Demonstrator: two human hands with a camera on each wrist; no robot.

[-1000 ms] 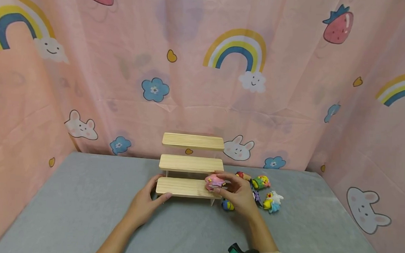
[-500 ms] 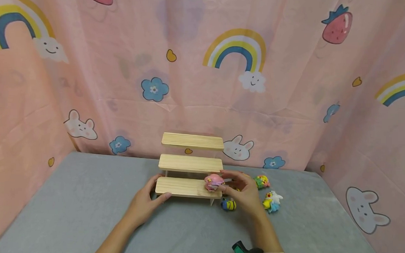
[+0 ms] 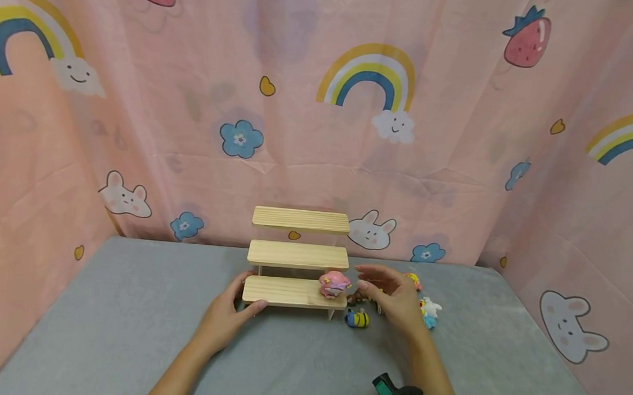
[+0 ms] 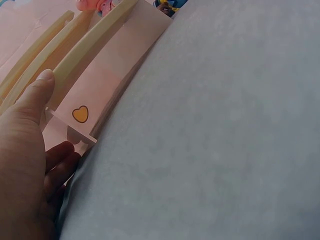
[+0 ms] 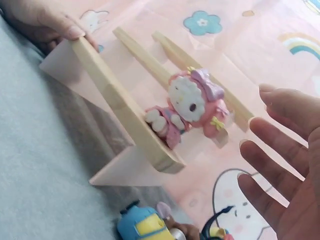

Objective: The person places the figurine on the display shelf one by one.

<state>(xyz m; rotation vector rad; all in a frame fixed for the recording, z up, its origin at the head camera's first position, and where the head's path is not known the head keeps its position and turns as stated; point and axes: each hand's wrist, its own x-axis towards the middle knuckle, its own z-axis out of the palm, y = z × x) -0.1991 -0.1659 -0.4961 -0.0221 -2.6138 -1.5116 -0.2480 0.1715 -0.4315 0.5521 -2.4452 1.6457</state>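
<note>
on lowest shelf (image 3: 280,291), pink figurine (image 5: 192,107), face (image 5: 182,97) clear only in right-wrist view

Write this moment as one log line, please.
left hand: grips lowest shelf at left end | pink figurine: on its right end | right hand: beside figurine, not touching

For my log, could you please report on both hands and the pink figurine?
Left hand holds stand at left end. Right hand empty, clear of pink figurine. Figurine on lowest shelf, right end. Loose toys nearby.

Left hand (image 4: 25,155) grips front wooden board (image 4: 87,47); pink figurine (image 4: 89,4) toward far end
</note>
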